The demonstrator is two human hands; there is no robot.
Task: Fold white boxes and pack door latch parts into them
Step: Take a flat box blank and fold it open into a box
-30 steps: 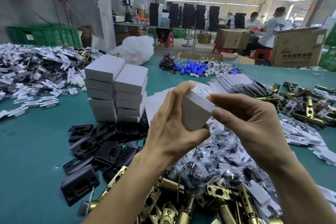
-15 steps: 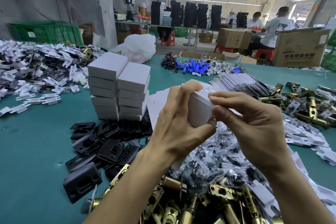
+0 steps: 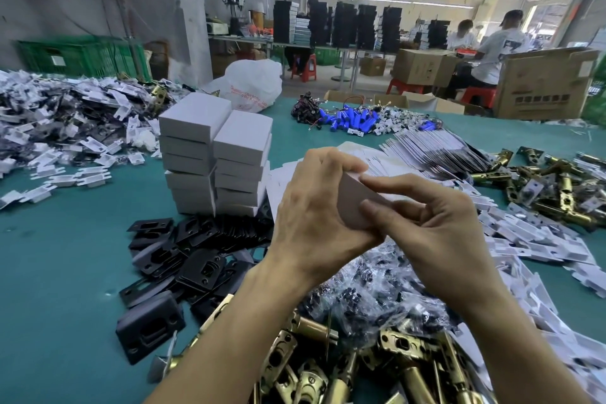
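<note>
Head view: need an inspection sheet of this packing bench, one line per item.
Surface: teal table, mostly covered by part piles.
Job's things: white box held above the table; stack of folded boxes behind left; black strike plates, brass latches, clear bags of small dark parts in front; flat box blanks at right.
Clutter: heap of white plastic pieces far left; white plastic bag at far edge.
Grips: left hand wraps the white box; right hand pinches its right side.
Cables: thin wires among the blue cylinders.
Surroundings: seated people, cardboard cartons, green crate beyond the table.
</note>
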